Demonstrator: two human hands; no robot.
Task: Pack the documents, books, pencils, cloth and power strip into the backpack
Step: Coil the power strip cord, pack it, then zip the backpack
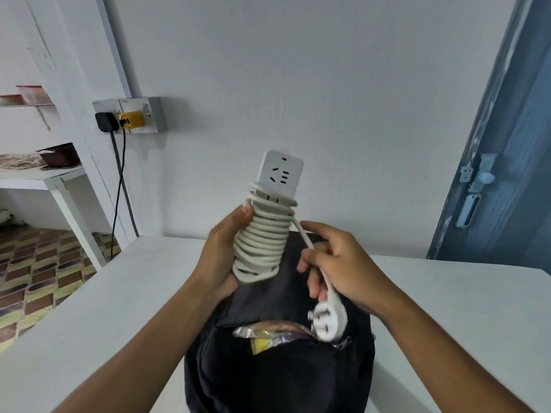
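Left hand (222, 257) grips the power strip (269, 216), upright above the backpack (280, 371); right hand (337, 260) pinches the cord's loose end, plug (328, 321) dangling near the open zip. Wrapping looks nearly done; next, tuck the plug and lower the bundle inside.

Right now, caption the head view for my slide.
Both hands wind the power strip cord above the open backpack.

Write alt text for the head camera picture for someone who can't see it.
A person's left hand holds a white power strip upright with its cord coiled round it, while the right hand grips the loose cord end, plug dangling. Below, a black backpack sits open on a white table.
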